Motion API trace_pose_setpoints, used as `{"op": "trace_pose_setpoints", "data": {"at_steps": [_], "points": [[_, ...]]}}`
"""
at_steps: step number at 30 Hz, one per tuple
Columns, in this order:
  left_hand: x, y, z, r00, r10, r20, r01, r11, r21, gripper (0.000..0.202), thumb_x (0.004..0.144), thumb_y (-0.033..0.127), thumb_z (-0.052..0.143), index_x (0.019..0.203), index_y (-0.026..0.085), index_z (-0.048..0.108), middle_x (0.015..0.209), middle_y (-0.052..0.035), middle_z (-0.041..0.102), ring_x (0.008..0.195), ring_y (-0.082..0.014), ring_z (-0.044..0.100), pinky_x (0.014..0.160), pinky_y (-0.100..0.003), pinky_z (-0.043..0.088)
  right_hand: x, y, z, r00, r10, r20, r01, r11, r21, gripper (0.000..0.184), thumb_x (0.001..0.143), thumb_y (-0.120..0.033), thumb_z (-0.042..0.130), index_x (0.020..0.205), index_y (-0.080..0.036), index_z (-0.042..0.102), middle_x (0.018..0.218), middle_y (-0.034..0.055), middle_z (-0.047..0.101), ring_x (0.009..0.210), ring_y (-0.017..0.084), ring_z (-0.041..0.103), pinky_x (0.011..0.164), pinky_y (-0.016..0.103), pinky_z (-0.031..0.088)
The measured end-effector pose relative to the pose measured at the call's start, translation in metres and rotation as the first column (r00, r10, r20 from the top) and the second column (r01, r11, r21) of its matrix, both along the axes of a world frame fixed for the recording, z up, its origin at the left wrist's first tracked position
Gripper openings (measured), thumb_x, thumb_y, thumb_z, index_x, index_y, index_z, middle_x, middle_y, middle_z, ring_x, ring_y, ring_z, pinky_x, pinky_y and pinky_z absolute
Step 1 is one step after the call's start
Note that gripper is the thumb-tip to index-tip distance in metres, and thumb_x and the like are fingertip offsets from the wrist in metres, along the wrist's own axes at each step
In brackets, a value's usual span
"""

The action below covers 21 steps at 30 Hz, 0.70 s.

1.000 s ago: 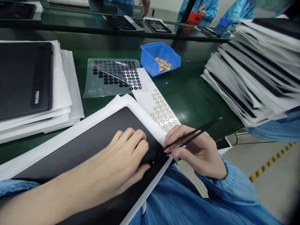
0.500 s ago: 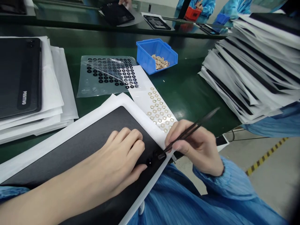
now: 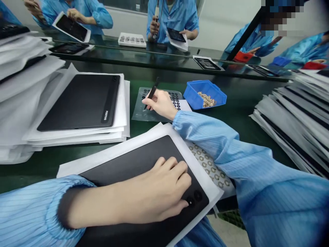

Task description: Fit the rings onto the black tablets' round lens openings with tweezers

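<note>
A black tablet [image 3: 144,161], back face up, lies tilted on a white sheet [image 3: 172,132] in front of me. My left hand [image 3: 167,188] rests on it palm down. Its fingers are bent and its thumb is held apart, near two round camera openings [image 3: 194,199] at the corner. My right hand [image 3: 160,103] grips dark tweezers [image 3: 152,92] over a clear film [image 3: 140,113] bearing black rings [image 3: 172,94]; whether the tips hold a ring I cannot tell. My right sleeve partly covers a sheet of pale rings [image 3: 209,164].
Behind stands a blue bin [image 3: 195,99] of small brass-coloured parts. Another tablet [image 3: 84,99] marked POSITIVO lies on stacked sheets at left. A tall stack [image 3: 300,113] of sheets and dark panels stands at right. Co-workers in blue work across a raised shelf [image 3: 164,56].
My right hand has moved with the tweezers from the camera corner up and away to the clear film. My left hand stays on the tablet. The view has swung left and up.
</note>
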State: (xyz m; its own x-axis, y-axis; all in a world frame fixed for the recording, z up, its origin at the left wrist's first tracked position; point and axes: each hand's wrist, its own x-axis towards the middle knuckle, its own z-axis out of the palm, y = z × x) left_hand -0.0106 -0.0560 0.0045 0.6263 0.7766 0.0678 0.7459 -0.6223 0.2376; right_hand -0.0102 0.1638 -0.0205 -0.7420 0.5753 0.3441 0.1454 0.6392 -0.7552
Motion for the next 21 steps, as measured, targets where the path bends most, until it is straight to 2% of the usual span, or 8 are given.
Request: {"op": "trace_pose_setpoints", "data": {"at_steps": [3, 5, 9, 12, 15, 17, 19, 21], "points": [[0.000, 0.000, -0.001, 1.000, 0.000, 0.006, 0.000, 1.000, 0.025, 0.019, 0.090, 0.034, 0.055, 0.086, 0.016, 0.050, 0.097, -0.0060, 0.051, 0.081, -0.0206, 0.046, 0.070, -0.034, 0.043, -0.013, 0.004, -0.010, 0.999, 0.019, 0.042, -0.022, 0.998, 0.066, 0.014, 0.084, -0.025, 0.063, 0.076, -0.016, 0.056, 0.073, 0.0036, 0.066, 0.074, 0.019, 0.064, 0.080, 0.036, 0.053], [0.000, -0.001, -0.001, 1.000, -0.001, 0.009, 0.000, 1.000, 0.024, 0.020, 0.090, 0.034, 0.055, 0.086, 0.016, 0.051, 0.098, -0.0062, 0.052, 0.081, -0.0206, 0.046, 0.070, -0.034, 0.043, -0.015, 0.004, -0.007, 0.996, 0.046, 0.079, -0.055, 0.992, 0.113, 0.011, 0.082, -0.022, 0.064, 0.075, -0.016, 0.058, 0.075, 0.0044, 0.066, 0.076, 0.019, 0.063, 0.081, 0.036, 0.052], [0.000, 0.000, 0.001, 1.000, -0.006, 0.009, 0.006, 1.000, 0.001, 0.018, 0.090, 0.033, 0.055, 0.085, 0.016, 0.050, 0.100, -0.0074, 0.053, 0.082, -0.0209, 0.046, 0.071, -0.034, 0.043, 0.001, 0.002, 0.017, 0.996, 0.072, 0.047, -0.078, 0.988, 0.130, 0.009, 0.079, -0.020, 0.066, 0.075, -0.015, 0.060, 0.077, 0.0058, 0.067, 0.074, 0.019, 0.062, 0.077, 0.034, 0.050], [-0.006, 0.006, 0.000, 0.999, 0.039, 0.010, -0.039, 0.999, 0.031, 0.014, 0.092, 0.029, 0.050, 0.087, 0.016, 0.050, 0.100, -0.0085, 0.053, 0.084, -0.0226, 0.046, 0.072, -0.035, 0.042, 0.036, -0.008, 0.037, 0.998, 0.044, 0.046, -0.049, 0.992, 0.116, 0.018, 0.086, -0.028, 0.059, 0.073, -0.015, 0.059, 0.076, 0.0059, 0.067, 0.071, 0.018, 0.061, 0.072, 0.032, 0.047], [-0.018, 0.019, -0.006, 0.969, 0.245, 0.004, -0.245, 0.966, 0.089, 0.016, 0.094, 0.028, 0.044, 0.092, 0.014, 0.051, 0.102, -0.0114, 0.052, 0.090, -0.0258, 0.046, 0.077, -0.039, 0.043, 0.083, -0.021, 0.042, 0.963, 0.022, 0.268, -0.045, 0.996, 0.079, 0.016, 0.085, -0.020, 0.055, 0.070, -0.015, 0.057, 0.065, 0.0022, 0.061, 0.064, 0.015, 0.055, 0.064, 0.028, 0.041], [-0.028, 0.028, -0.012, 0.900, 0.435, -0.022, -0.428, 0.893, 0.139, 0.025, 0.095, 0.033, 0.041, 0.097, 0.011, 0.052, 0.104, -0.0137, 0.051, 0.093, -0.0283, 0.046, 0.080, -0.044, 0.044, 0.110, -0.030, 0.036, 0.923, -0.032, 0.383, 0.005, 0.997, 0.072, 0.011, 0.082, -0.017, 0.055, 0.072, -0.015, 0.057, 0.064, 0.0002, 0.057, 0.062, 0.013, 0.052, 0.062, 0.026, 0.036], [-0.038, 0.035, -0.018, 0.815, 0.578, -0.037, -0.564, 0.807, 0.172, 0.036, 0.095, 0.041, 0.038, 0.104, 0.008, 0.052, 0.105, -0.0153, 0.051, 0.095, -0.0309, 0.047, 0.081, -0.047, 0.044, 0.127, -0.038, 0.026, 0.887, -0.086, 0.454, 0.057, 0.995, 0.077, 0.018, 0.084, -0.025, 0.055, 0.069, -0.015, 0.057, 0.062, -0.0005, 0.053, 0.059, 0.012, 0.047, 0.058, 0.025, 0.032], [-0.044, 0.039, -0.023, 0.765, 0.643, -0.030, -0.630, 0.758, 0.171, 0.046, 0.095, 0.047, 0.036, 0.109, 0.007, 0.052, 0.106, -0.0161, 0.052, 0.099, -0.0328, 0.048, 0.084, -0.050, 0.043, 0.135, -0.046, 0.019, 0.865, -0.064, 0.498, 0.044, 0.998, 0.052, 0.032, 0.086, -0.038, 0.054, 0.064, -0.015, 0.055, 0.058, -0.0014, 0.048, 0.057, 0.011, 0.042, 0.055, 0.025, 0.028]]}}
